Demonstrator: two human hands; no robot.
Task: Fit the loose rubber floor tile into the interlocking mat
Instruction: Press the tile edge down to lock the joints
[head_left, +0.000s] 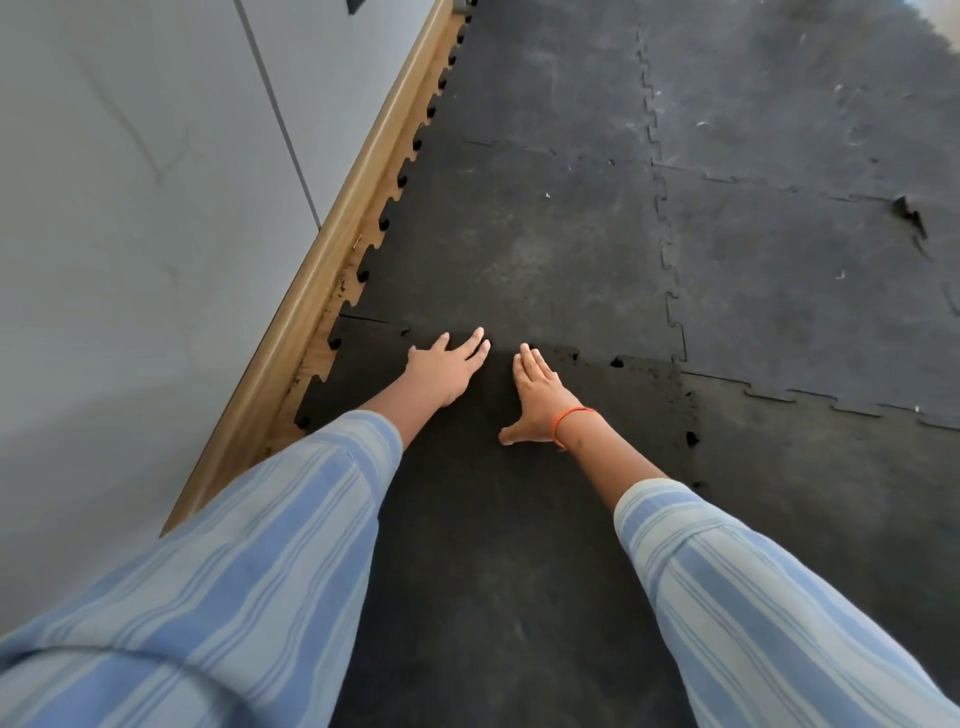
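The loose black rubber tile (498, 519) lies in the near middle of the floor, its toothed far edge against the interlocking mat (519, 234). My left hand (449, 366) lies flat, fingers spread, on the tile's far edge at the seam. My right hand (535, 402), with an orange thread at the wrist, rests flat on the tile just right of it. Right of my hands the seam (615, 361) shows small gaps between teeth. The tile's right edge (693, 439) also shows a gap. Neither hand holds anything.
A wooden skirting board (332, 249) runs along the grey wall (130, 208) on the left, with a strip of bare floor beside the mat's toothed edge. More joined dark tiles (805, 260) spread to the right, one with a torn spot (909, 213).
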